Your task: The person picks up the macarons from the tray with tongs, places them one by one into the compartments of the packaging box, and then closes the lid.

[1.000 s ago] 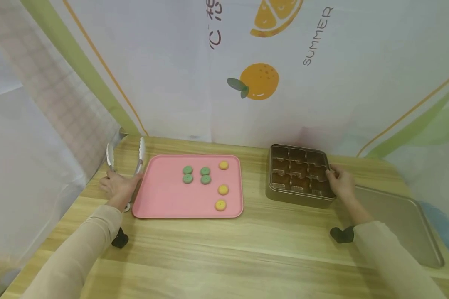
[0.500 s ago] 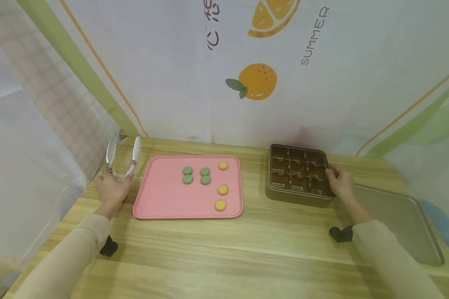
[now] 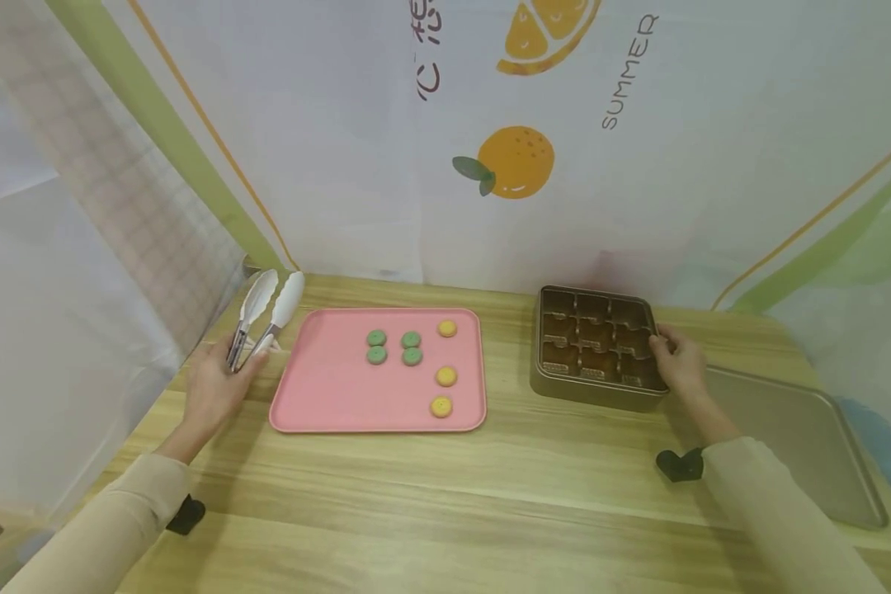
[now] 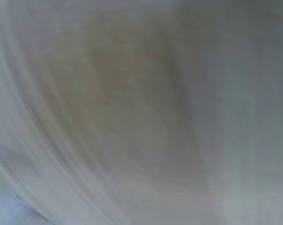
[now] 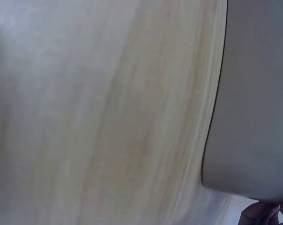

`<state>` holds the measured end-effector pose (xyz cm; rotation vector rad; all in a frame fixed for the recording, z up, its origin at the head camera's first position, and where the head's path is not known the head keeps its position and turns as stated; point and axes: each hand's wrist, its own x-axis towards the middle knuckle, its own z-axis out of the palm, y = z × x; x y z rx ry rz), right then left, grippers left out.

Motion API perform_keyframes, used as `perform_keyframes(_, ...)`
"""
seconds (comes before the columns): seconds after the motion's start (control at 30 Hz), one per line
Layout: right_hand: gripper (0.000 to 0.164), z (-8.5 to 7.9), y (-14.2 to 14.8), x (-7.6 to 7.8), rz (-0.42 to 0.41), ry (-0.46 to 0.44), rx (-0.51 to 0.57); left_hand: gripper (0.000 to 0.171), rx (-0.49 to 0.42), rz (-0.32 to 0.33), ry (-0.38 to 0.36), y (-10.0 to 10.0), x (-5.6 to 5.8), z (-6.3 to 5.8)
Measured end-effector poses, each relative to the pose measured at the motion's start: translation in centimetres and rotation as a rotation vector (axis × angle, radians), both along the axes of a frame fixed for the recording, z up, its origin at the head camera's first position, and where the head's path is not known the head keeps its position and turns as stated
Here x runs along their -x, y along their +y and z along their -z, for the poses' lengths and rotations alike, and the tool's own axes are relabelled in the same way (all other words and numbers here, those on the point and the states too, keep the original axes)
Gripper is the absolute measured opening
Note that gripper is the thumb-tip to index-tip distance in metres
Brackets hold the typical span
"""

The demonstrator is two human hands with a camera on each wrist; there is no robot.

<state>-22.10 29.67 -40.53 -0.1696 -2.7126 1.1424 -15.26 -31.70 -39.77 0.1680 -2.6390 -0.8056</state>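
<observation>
In the head view my left hand (image 3: 214, 388) grips a pair of metal tongs (image 3: 256, 326) with white scalloped tips, left of a pink tray (image 3: 319, 396). The tongs point away from me, their arms closer together at the hand. On the tray lie several green button-like discs (image 3: 376, 355) and three yellow ones (image 3: 441, 406). My right hand (image 3: 679, 363) holds the right rim of a dark bronze square pan (image 3: 601, 394) divided into compartments, thumb at the rim. The pan's side wall (image 5: 254, 103) fills the right of the right wrist view, with fingertips (image 5: 258, 213) below it. The left wrist view is blurred.
A flat bronze baking sheet (image 3: 794, 445) lies at the right, partly under my right forearm. The wooden table (image 3: 445, 503) meets a white printed curtain (image 3: 341, 165) at the back, with more curtain on both sides.
My left hand has gone from reaching over the tongs to gripping them, and their tips have drawn closer together. The left forearm has shifted left and toward me. My right hand stays on the pan.
</observation>
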Motion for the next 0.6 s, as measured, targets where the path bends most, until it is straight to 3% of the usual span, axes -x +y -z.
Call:
perform_keyframes(0.37, 0.045, 0.0, 0.1, -0.1, -0.001, -0.028, 0.006, 0.054, 0.233, 0.245, 0.125, 1.5, -1.6, -0.5)
perform_keyframes(0.6, 0.045, -0.1, -0.1, -0.1, 0.005, -0.019, 0.013, 0.053, 0.265, 0.318, 0.073, 2.3, -2.5, -1.0)
